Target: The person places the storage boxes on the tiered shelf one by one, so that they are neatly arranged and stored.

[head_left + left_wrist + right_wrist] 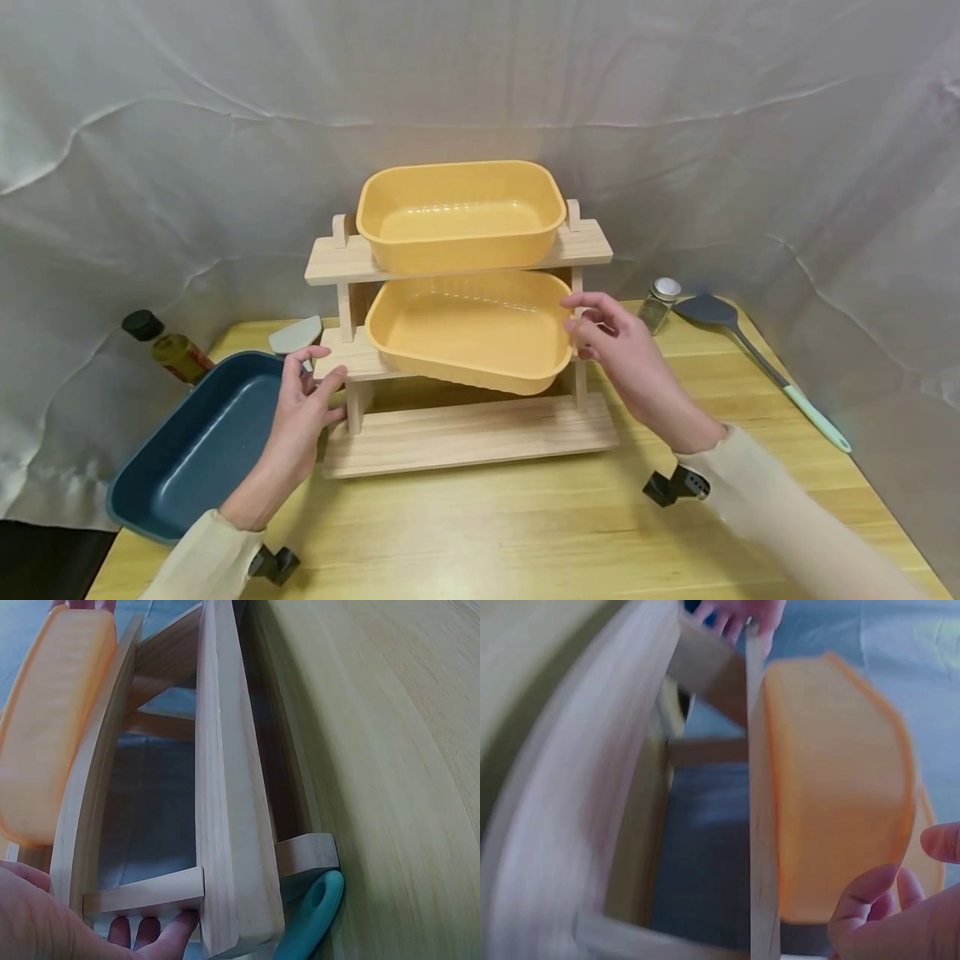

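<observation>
Grey cloth point(465, 75) hangs beyond the rack point(472, 435); left hand point(298, 414) grips its left end; right hand point(624, 350), fingers apart, touches the near tub point(472, 333).

Plain cream sleeves point(780, 500), long — black boxy wrist cameras point(662, 489).

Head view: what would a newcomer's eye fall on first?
Probably the upper yellow tub, atop the wooden rack, and the lower yellow tub, skewed on its middle shelf. The left hand is at the rack's left end, the right hand at that tub's right. A dark blue tub sits left.
</observation>
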Available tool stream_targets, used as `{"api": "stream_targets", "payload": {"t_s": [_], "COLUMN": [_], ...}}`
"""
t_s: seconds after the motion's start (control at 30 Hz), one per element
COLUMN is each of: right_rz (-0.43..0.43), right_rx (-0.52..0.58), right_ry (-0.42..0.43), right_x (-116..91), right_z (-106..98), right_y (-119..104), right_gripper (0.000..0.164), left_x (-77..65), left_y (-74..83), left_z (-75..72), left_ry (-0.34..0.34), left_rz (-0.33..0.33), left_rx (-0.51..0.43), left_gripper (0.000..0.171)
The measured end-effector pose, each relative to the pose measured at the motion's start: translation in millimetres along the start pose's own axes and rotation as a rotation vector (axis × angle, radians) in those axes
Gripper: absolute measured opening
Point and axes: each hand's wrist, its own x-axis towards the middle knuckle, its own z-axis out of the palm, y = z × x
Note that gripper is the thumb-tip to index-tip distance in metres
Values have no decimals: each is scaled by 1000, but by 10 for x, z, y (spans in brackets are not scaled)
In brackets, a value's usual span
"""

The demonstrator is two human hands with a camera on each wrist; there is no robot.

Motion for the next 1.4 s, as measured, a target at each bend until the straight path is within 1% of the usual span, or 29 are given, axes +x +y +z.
{"api": "stream_targets", "payload": {"t_s": [0.07,0.17,0.33,0.63,0.77,1.0,1.2,1.4], "right_rz": [2,0,-2,14,13,16,64,89], "right_rx": [-1,20,64,145,160,146,123,152], "right_ry": [-12,-44,-98,-131,-134,-169,-200,-241], "right_x": [-104,-209,-233,-128,-64,74,249,341], "right_z": [22,53,67,11,-19,-92,-177,-227], "right_y": [-17,-19,-3,-12,-38,-57,-65,-75], "right_gripper": [38,44,55,56,56,57,56,58], "left_x": [2,8,15,5,2,5,8,-5], "left_y": [-7,-14,-27,-34,-29,-36,-37,-30], "left_z": [-4,-6,-10,-21,-17,-14,-7,-6], "left_ry": [-2,-6,-10,-10,-13,-12,-10,-11], "left_rz": [0,-2,-5,-2,3,-4,-2,3], "left_rx": [-2,2,6,7,4,2,0,-10], "left_gripper": [35,36,37,36,36,36,35,34]}}
